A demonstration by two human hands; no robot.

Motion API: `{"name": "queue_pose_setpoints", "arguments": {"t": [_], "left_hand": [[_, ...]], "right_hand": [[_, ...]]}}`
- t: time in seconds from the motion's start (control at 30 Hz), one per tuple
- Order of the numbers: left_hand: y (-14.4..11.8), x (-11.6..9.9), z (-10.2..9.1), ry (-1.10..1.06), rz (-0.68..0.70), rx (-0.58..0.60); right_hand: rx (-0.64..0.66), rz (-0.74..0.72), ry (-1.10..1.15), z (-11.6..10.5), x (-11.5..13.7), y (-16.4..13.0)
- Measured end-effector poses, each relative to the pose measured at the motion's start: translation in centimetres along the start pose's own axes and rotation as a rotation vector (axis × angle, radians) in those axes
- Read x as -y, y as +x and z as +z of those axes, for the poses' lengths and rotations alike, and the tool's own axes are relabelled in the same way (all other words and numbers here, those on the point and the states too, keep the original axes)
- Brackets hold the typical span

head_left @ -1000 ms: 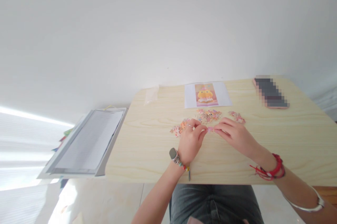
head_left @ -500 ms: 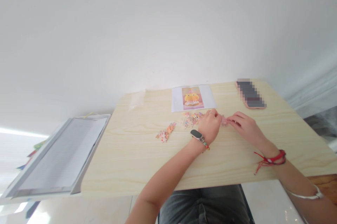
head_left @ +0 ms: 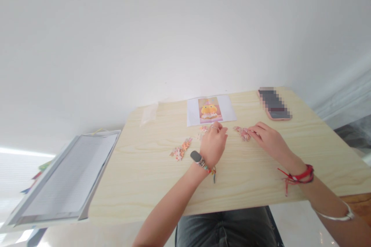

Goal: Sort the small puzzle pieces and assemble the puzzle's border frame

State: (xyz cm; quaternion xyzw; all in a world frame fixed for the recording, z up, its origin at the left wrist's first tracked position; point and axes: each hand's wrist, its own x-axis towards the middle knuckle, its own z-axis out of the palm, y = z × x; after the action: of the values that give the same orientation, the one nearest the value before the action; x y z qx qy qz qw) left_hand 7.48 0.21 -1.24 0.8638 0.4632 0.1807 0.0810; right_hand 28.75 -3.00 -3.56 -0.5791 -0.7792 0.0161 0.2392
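My left hand (head_left: 213,142) is over the middle pile of small jigsaw puzzle pieces (head_left: 203,129), covering most of it. Its fingers are curled together, and whatever they may pinch is hidden. To its right lies a pile of pink puzzle pieces (head_left: 242,133). My right hand (head_left: 268,138) touches that pile's right edge, thumb and fingers pressed together; a piece between them cannot be made out. Left of my left hand, orange and pale puzzle pieces (head_left: 181,149) lie in another pile. Behind the piles is a printed sheet (head_left: 228,108) with a yellow cartoon figure.
The wooden table (head_left: 139,181) stands against a white wall. A phone (head_left: 274,104) lies at the back right, its screen blurred out. At the back left is a clear plastic bag (head_left: 149,114). Beside the table's left edge, lined paper (head_left: 69,173) lies in a grey tray.
My left hand has moved left, away from my right hand and onto the middle pile. The pink pile between the hands is now uncovered. My right hand has hardly moved.
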Motion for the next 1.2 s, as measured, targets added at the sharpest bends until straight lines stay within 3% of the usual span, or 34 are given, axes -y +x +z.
{"name": "queue_pose_setpoints", "arguments": {"t": [0.13,0.33,0.57,1.0,1.2], "left_hand": [[-4.3,3.3,-2.1,-0.016,-0.162,-0.083],[-7.6,5.3,-2.2,-0.031,-0.260,-0.066],[-7.3,4.3,-2.3,-0.009,-0.253,-0.045],[-5.6,3.7,-0.7,-0.029,-0.194,0.045],[-4.6,3.6,-0.7,-0.024,-0.165,0.041]], "right_hand": [[0.029,-0.079,0.053,0.2,3.5,0.2],[0.156,-0.113,0.001,3.6,7.4,2.4],[0.248,-0.111,-0.032,5.3,7.3,4.4],[0.262,-0.103,0.057,5.5,6.1,3.9],[0.200,-0.152,0.044,4.9,6.6,3.5]]}}
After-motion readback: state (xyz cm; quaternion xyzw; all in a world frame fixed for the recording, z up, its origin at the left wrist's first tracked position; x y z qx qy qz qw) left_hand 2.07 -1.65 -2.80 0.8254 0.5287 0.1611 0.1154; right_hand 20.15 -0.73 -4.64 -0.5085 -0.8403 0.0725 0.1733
